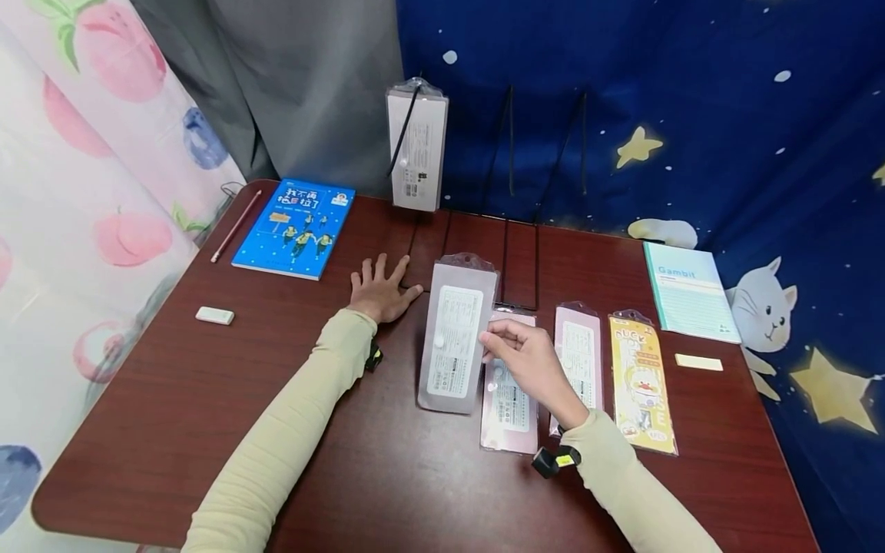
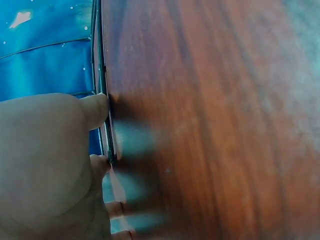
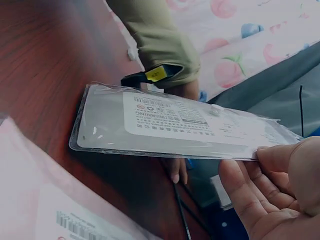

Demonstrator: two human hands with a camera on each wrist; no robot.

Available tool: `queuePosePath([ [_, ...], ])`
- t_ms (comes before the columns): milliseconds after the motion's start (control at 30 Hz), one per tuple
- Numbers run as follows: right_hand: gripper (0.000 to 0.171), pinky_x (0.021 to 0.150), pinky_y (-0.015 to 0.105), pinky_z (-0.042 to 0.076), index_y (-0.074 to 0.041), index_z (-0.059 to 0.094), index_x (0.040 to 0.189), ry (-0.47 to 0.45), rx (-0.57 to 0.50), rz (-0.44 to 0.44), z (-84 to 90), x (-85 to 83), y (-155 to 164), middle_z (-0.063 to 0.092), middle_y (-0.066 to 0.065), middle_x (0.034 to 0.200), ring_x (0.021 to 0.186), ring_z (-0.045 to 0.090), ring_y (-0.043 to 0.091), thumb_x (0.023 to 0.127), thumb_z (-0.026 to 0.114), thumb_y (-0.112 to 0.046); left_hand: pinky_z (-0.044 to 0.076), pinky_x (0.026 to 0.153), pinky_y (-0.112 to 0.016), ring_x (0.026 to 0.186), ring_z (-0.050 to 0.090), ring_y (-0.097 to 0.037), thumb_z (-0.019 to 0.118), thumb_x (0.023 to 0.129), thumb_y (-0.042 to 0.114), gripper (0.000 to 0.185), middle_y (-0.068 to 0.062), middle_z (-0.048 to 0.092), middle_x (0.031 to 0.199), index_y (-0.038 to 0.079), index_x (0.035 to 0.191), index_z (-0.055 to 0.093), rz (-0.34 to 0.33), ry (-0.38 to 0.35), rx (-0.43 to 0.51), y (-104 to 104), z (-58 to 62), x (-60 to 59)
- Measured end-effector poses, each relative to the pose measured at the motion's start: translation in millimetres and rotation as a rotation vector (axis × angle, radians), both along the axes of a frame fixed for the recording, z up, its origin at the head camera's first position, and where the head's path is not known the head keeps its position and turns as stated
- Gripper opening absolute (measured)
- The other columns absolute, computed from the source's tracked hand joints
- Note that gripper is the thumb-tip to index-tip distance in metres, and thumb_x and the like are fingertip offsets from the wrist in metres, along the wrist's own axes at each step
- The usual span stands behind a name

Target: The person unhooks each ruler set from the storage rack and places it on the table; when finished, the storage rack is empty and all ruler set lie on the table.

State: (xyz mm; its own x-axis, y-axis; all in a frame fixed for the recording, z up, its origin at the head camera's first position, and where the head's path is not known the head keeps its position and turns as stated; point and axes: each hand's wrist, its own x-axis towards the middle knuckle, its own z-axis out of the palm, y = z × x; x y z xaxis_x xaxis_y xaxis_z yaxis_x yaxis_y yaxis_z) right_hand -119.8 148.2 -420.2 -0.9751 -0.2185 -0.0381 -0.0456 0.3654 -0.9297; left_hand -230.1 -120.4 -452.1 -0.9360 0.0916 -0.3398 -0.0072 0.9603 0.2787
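Observation:
My right hand (image 1: 525,357) pinches the right edge of a flat plastic packet (image 1: 432,353) with a hang tab on top and a white printed label. The right wrist view shows this packet (image 3: 105,122) raised above the table, thumb on one face, fingers behind. My left hand (image 1: 382,290) rests spread-fingered beside the base of a black wire rack (image 1: 536,265); in the left wrist view its thumb touches or nearly touches the wire. On the rack's left hook hangs another labelled packet (image 1: 418,146). Right of the held one lie a pink packet (image 1: 508,430) and a second pink packet (image 1: 574,319).
A yellow duck packet (image 1: 639,384) lies farther right, near a Gambit notebook (image 1: 691,299) and a pale yellow strip (image 1: 698,362). At left are a blue book (image 1: 297,230), a pencil (image 1: 236,226) and a white eraser (image 1: 215,316). Curtains (image 1: 691,77) border the table (image 1: 207,399).

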Motion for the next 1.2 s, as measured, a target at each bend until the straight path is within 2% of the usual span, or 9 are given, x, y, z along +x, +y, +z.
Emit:
queuePosePath([
  [267, 0.022, 0.066, 0.030, 0.057, -0.008, 0.078, 0.109, -0.059, 0.051, 0.021, -12.6, -3.8, -2, 0.079, 0.009, 0.086, 0.073, 0.075, 0.021, 0.098, 0.073, -0.027, 0.003, 0.127, -0.064, 0.161, -0.005, -0.047, 0.031, 0.110, 0.057, 0.072, -0.020, -0.002, 0.175, 0.026, 0.169, 0.003, -0.005, -0.009, -0.001, 0, -1.1, -1.8],
  [433, 0.018, 0.056, 0.025, 0.052, -0.008, 0.079, 0.105, -0.141, 0.097, 0.054, -21.3, -7.3, -4, 0.075, 0.005, 0.074, 0.064, 0.068, 0.016, 0.096, 0.075, -0.024, 0.003, 0.128, -0.064, 0.161, -0.006, -0.046, 0.030, 0.110, 0.057, 0.072, -0.019, -0.003, 0.175, 0.026, 0.169, 0.002, -0.009, -0.019, 0.003, -1, -3.2, -2.4],
  [767, 0.015, 0.051, 0.022, 0.046, -0.009, 0.079, 0.099, -0.204, 0.202, 0.125, -26.0, -14.2, -8, 0.068, 0.001, 0.064, 0.055, 0.061, 0.011, 0.095, 0.075, -0.024, 0.004, 0.127, -0.065, 0.160, -0.003, -0.048, 0.031, 0.110, 0.056, 0.071, -0.020, -0.001, 0.174, 0.025, 0.169, 0.004, -0.018, 0.001, 0.010, 0, -0.6, 1.3],
  [967, 0.014, 0.050, 0.022, 0.039, -0.014, 0.081, 0.093, -0.178, 0.320, 0.161, -22.8, -16.4, -10, 0.060, -0.005, 0.059, 0.051, 0.053, 0.007, 0.094, 0.075, -0.027, 0.001, 0.127, -0.064, 0.160, -0.008, -0.046, 0.030, 0.109, 0.059, 0.073, -0.018, -0.006, 0.175, 0.028, 0.169, 0.000, -0.008, -0.025, 0.003, -1, -10.3, -7.7],
  [1200, 0.015, 0.058, 0.024, 0.037, -0.017, 0.080, 0.086, -0.147, 0.426, 0.161, -19.8, -16.1, -13, 0.057, -0.010, 0.066, 0.062, 0.047, 0.007, 0.094, 0.075, -0.028, 0.002, 0.127, -0.066, 0.160, -0.007, -0.047, 0.033, 0.108, 0.061, 0.076, -0.018, -0.005, 0.175, 0.029, 0.168, 0.001, -0.005, -0.027, 0.009, -4, -17.9, -13.7],
])
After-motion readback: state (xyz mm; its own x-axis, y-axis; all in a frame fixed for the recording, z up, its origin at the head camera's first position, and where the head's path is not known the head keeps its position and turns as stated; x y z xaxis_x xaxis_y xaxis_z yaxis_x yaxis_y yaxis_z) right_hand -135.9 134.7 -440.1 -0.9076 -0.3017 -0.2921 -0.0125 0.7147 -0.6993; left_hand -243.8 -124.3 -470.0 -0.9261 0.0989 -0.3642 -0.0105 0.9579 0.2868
